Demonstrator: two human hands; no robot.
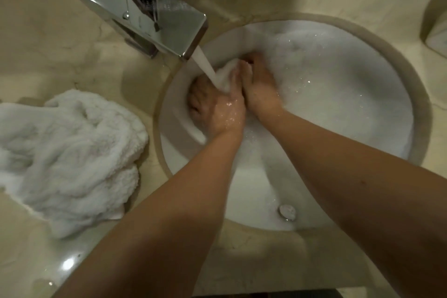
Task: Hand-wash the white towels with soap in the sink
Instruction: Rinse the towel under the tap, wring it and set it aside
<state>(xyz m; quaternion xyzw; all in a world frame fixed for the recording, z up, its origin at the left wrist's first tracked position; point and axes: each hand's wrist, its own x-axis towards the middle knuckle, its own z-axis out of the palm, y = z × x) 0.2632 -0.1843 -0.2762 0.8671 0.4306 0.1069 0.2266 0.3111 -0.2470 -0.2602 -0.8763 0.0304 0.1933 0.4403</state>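
Wet towel (226, 75) bunched between both hands' fingers (246, 68) under running water (205, 63).

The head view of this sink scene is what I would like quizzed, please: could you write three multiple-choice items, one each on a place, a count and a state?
1. Where does the crumpled white towel lie?
A. On the counter left of the sink
B. Over the tap
C. On the floor

2. How many hands are in the sink?
A. None
B. One
C. Two

3. What state is the tap in?
A. Off
C. Running
B. Dripping only

Answers: 1 A, it sits on the beige counter. 2 C, the left hand and right hand work white cloth together. 3 C, a stream of water falls onto them.
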